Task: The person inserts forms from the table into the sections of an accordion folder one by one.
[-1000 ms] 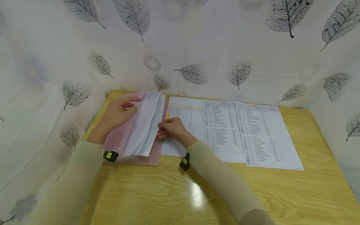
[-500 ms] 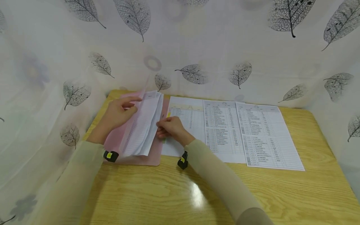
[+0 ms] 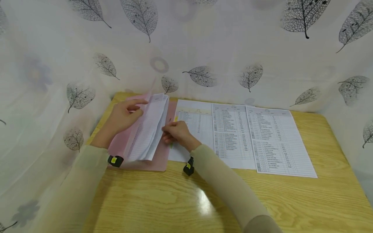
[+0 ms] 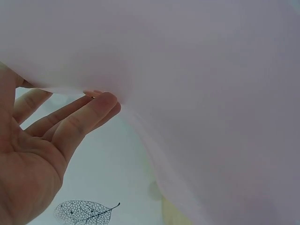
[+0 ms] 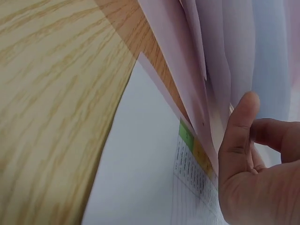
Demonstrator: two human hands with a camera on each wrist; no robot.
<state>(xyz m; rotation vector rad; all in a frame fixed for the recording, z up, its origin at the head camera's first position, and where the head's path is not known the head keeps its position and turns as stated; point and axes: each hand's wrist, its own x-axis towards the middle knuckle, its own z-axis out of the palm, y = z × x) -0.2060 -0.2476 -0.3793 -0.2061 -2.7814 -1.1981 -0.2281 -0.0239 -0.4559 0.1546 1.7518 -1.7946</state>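
A pink folder (image 3: 159,163) lies at the left of the table, its translucent cover (image 4: 211,84) raised and leaning left. Several white printed sheets (image 3: 145,129) stand partly lifted inside it. My left hand (image 3: 122,116) pinches the cover's edge between thumb and fingers, as the left wrist view confirms. At the sheets' right edge, my right hand (image 3: 178,132) pinches paper between thumb and index finger; how many sheets it holds is hidden. The right wrist view shows the thumb of that hand (image 5: 262,178) against the fanned sheets (image 5: 239,51).
Right of the folder, a printed sheet with a yellow header (image 3: 193,111) lies partly under my right hand. Two more table-printed sheets, one in the middle (image 3: 231,129) and one at the right (image 3: 278,142), lie beside it. A leaf-patterned curtain (image 3: 221,42) borders the wooden table (image 3: 151,200).
My right hand has shifted slightly left, and the right edge of the lifted sheets has moved left with it. The left hand holds the cover in nearly the same place.
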